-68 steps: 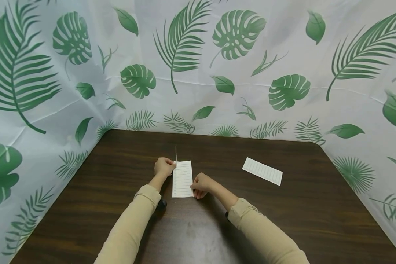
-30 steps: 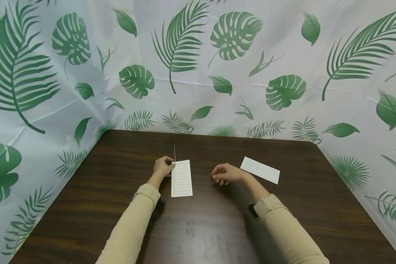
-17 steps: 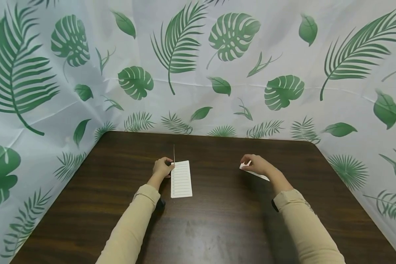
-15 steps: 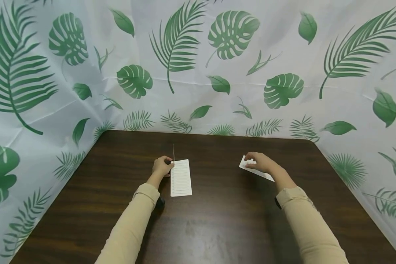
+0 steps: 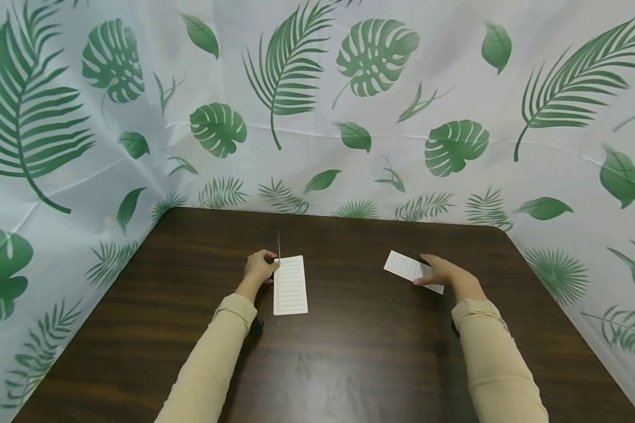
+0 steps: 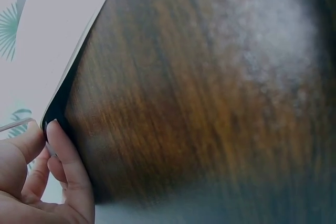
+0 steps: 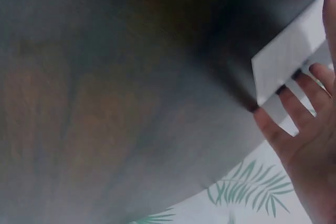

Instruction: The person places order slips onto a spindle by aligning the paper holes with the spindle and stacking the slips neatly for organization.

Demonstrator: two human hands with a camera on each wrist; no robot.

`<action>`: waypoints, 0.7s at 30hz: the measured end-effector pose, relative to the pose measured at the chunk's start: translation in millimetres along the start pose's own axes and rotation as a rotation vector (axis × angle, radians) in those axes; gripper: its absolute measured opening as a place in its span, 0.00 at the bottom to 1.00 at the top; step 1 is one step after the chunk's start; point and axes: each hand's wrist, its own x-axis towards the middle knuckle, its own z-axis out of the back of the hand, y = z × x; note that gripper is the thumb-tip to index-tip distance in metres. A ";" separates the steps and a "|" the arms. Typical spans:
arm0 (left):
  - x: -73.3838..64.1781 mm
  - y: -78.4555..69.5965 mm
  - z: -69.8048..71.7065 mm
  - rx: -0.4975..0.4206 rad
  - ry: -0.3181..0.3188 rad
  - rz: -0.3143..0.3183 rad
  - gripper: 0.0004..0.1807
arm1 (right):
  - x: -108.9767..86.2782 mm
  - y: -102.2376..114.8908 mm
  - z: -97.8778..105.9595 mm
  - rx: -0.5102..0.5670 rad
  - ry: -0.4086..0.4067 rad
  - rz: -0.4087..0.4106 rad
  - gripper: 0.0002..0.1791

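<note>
A small white notepad (image 5: 290, 288) with ruled lines lies left of the middle of the dark table. My left hand (image 5: 259, 267) pinches its upper left corner between thumb and fingers. At that corner a thin flap (image 5: 278, 244) stands up, seen nearly edge-on in the head view. In the left wrist view the pad's edge (image 6: 79, 45) shows several layers above the table. To the right lies a single ruled white sheet (image 5: 402, 265), set at a slant. My right hand (image 5: 447, 275) spans its right part, the thumb at the near edge and the fingertips (image 7: 257, 109) along the opposite edge.
The dark wood-grain table (image 5: 349, 352) carries both papers. Behind it and at the sides hangs a white curtain (image 5: 307, 129) with green leaf prints, meeting the table's far edge.
My right hand has left the notepad's right side and gone across to the loose sheet, then slid from its left end toward its right end. My left hand stays at the notepad's corner.
</note>
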 end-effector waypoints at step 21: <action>0.0 -3.9 0.4 0.006 0.013 0.006 0.14 | -5.7 2.3 -9.8 0.014 -0.182 -0.050 0.25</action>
